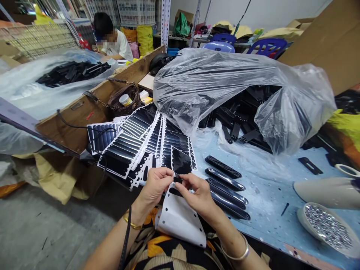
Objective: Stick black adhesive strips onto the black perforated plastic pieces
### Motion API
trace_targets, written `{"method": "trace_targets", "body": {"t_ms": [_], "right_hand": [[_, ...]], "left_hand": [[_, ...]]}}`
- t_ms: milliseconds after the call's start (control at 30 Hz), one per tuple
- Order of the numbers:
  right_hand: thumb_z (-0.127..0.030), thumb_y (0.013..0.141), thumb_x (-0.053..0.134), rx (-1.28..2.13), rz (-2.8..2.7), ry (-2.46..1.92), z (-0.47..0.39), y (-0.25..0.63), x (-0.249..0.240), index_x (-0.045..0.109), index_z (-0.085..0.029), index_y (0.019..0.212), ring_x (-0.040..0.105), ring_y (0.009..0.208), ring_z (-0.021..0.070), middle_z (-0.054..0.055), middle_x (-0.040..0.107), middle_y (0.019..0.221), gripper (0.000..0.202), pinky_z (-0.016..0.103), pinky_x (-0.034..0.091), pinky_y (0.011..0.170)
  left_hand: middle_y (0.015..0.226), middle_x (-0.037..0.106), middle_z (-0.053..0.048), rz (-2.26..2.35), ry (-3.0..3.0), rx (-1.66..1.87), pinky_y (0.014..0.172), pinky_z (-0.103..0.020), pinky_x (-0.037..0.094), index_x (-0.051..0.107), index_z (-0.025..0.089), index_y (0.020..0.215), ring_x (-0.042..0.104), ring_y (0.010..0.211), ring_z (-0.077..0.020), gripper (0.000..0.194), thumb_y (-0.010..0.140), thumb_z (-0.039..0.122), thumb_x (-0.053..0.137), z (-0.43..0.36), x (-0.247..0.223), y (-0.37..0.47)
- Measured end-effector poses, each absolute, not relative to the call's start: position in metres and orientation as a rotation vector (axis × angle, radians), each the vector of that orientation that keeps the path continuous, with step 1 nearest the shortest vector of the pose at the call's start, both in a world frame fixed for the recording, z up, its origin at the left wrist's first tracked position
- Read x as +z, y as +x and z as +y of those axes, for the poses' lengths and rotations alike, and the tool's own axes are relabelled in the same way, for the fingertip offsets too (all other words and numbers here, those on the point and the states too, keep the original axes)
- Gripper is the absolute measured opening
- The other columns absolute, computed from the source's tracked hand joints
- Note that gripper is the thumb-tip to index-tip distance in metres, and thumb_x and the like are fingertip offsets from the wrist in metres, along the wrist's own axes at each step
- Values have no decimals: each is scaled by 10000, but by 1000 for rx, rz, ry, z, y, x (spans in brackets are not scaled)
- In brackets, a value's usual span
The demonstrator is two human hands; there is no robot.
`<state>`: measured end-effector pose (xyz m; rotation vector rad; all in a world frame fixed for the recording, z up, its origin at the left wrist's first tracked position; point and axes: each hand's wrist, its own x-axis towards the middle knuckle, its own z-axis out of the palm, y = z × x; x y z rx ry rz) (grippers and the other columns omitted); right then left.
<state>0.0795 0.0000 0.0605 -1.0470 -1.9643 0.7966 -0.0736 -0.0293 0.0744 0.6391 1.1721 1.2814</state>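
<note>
Both hands meet at the table's front edge over a white backing sheet [182,221] with small dark holes, which hangs curled toward my lap. My left hand [159,185] pinches at the sheet's upper end, thumb and forefinger pressed together. Close on its right, my right hand [195,189] has its fingertips closed at the same spot; a small dark piece shows between the hands. Just beyond them lies a glossy black sticker part [181,161]. Fanned sheets of black stickers [123,144] spread to the left. Several long black plastic pieces [226,187] lie side by side at the right.
A clear plastic bag [213,78] of black parts fills the table's back. A bowl of small shiny pieces [326,228] and a whitish container [326,191] stand at the right. A brown handbag [123,99] sits by the wooden board [73,108]. Another person [115,41] sits at the far left.
</note>
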Motion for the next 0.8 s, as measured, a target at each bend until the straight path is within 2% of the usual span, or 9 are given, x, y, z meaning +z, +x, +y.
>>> {"method": "trace_targets", "body": {"t_ms": [200,300,400,500,667,800], "right_hand": [[-485,852,621,1081,-1841,-1201,2,76,74,613,-184,643,491,415,102,-13,572,471,367,211,369,390],[-564,863,588,1235,-1771,-1229,8,80,76,581,-187,602,530,412,108,0,590,474,458,218,429,409],[-688,792,615,1406,-1548,-1291,11,83,71,633,-171,700,630,460,150,34,657,543,525,254,527,450],[-738,686,693,1468,-1403,-1308,5,82,64,670,-158,841,683,504,190,56,699,590,601,289,577,470],[-697,767,660,1357,-1494,-1195,-4,96,74,691,-174,768,678,479,187,55,698,563,524,294,604,487],[-608,683,792,1041,-1195,-1275,2,150,93,714,-183,787,683,473,201,55,708,574,445,298,625,492]], "left_hand": [[452,444,56,1113,729,1250,419,-204,221,674,152,584,318,409,-52,77,606,220,645,-31,81,-70],[450,454,54,1126,726,1223,407,-201,223,676,152,598,330,394,-51,80,619,225,652,-32,78,-74],[447,469,56,1156,672,1238,391,-191,227,650,152,598,345,375,-47,77,623,221,676,-34,69,-80],[469,498,51,1165,612,1241,393,-193,276,622,157,618,404,380,-64,187,648,300,738,-38,60,-80],[564,626,-6,1143,612,1305,540,-255,449,633,163,668,596,554,-159,357,663,486,784,-25,56,-80],[649,684,-17,1220,615,1585,603,-284,482,649,171,725,644,652,-194,360,592,463,812,21,76,-116]]}}
